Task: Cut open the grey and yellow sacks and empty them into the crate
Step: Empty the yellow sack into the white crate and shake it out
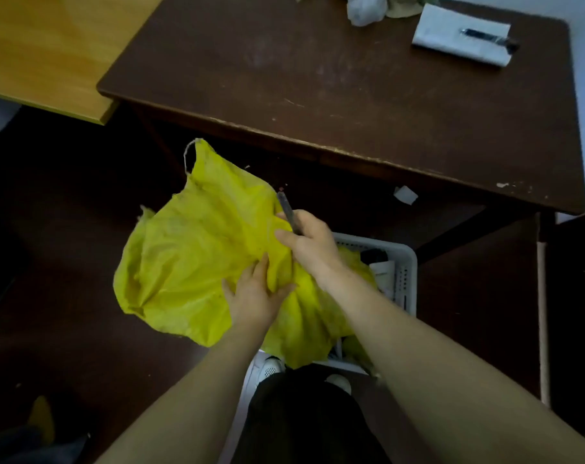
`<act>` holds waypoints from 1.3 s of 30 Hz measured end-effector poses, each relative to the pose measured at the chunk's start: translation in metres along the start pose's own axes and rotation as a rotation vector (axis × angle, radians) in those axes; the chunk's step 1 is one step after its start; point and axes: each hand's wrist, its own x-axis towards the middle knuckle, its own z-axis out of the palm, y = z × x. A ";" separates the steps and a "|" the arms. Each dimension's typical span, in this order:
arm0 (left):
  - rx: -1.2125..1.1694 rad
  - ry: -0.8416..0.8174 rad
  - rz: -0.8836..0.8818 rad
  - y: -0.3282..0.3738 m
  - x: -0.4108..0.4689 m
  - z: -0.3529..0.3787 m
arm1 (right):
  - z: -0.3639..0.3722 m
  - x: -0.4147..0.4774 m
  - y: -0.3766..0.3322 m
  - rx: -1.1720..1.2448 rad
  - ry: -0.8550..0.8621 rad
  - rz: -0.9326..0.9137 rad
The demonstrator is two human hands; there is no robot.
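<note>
The sack (190, 262) hangs limp over the crate (405, 259), on the floor below the counter's (318, 95) near edge. Right hand (309, 246) clenches the cutter (286, 209) and a fold; left hand (254, 293) presses flat. I'd point the blade away and shake the mouth downward.

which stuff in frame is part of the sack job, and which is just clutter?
In the job: yellow sack; white crate; dark cutter in right hand; left hand on the sack.
Lying about: brown table; white folded sheet with a dark tool on it; white bag; yellow tabletop.
</note>
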 end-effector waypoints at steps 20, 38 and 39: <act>-0.999 0.242 -0.204 0.021 0.018 -0.060 | -0.045 -0.024 0.114 -0.455 0.258 0.299; -0.523 0.248 -0.354 -0.019 0.024 -0.097 | -0.053 -0.040 0.062 -0.434 0.328 0.071; -0.589 0.271 -0.354 -0.019 0.024 -0.099 | -0.053 -0.042 0.063 -0.418 0.330 0.066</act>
